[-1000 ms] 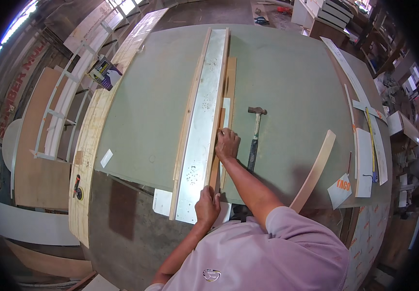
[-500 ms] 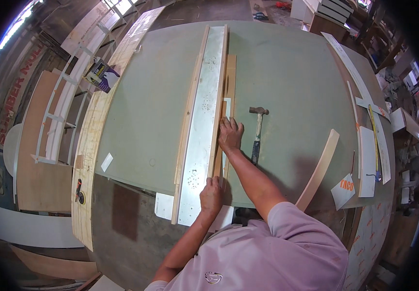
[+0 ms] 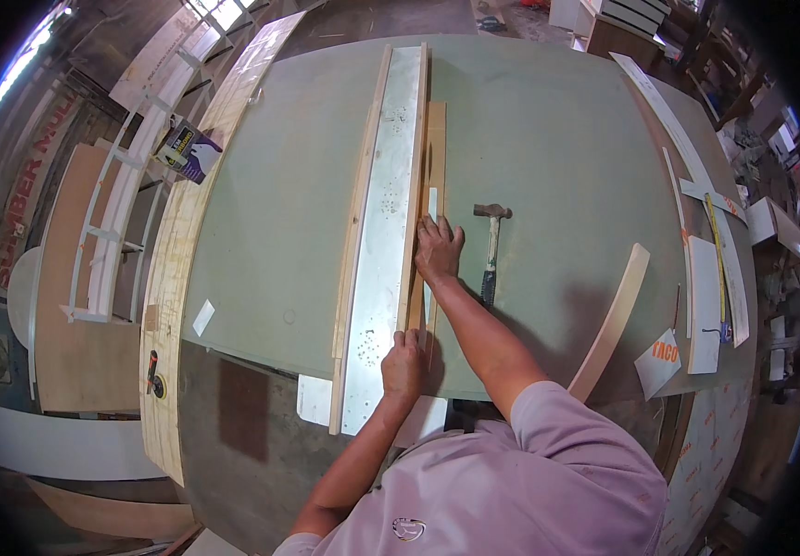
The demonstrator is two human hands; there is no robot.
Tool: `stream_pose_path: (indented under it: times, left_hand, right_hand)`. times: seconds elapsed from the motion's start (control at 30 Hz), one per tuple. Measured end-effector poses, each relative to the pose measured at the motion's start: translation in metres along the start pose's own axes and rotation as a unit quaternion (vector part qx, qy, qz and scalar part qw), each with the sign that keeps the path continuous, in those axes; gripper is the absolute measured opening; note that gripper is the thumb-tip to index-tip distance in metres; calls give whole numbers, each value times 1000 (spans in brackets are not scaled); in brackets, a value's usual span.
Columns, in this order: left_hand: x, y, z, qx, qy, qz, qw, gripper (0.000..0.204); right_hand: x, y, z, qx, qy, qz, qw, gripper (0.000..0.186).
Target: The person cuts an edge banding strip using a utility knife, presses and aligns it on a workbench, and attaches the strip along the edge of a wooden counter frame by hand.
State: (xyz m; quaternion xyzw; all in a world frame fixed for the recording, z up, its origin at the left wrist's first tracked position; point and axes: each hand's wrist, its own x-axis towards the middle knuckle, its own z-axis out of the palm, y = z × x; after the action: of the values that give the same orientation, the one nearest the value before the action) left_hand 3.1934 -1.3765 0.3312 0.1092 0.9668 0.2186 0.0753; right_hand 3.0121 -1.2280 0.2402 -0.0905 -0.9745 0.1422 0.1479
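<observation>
A long, narrow panel with a shiny metallic face lies lengthwise on the green-grey tabletop, edged by wooden strips. My left hand is at the near part of its right edge, fingers curled over the right wooden strip. Farther along that strip, my right hand has bent fingers pressed against it; the thumb is hard to see. Under and beside the panel's right side lie a brown board and a thin white strip. A hammer with a dark grip rests just right of my right hand.
A curved wooden piece lies at the right, near a white offcut and a yellow tape measure. On the left, a pale plank carries a dark can and a small orange-black tool.
The view has shifted slightly. Less of the white strip shows beyond my right hand. Both hands stay at the panel's right edge in nearly the same places.
</observation>
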Motion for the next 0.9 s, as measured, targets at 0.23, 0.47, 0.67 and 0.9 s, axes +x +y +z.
stream_pose_path:
  times: [0.23,0.47,0.67,0.9]
  left_hand:
    - [6,-1,3,1,-2,0,1000,26]
    - [10,1,3,-4,5,6,1000,25]
    - [15,5,1,1,-3,9,1000,26]
    - [21,14,-6,1,0,34,999,27]
  right_hand:
    - [4,1,5,-7,24,-5,1000,47]
    - [9,2,5,-4,15,1,1000,47]
    - [13,3,6,-4,12,0,1000,47]
    - [20,5,5,-1,5,3,1000,47]
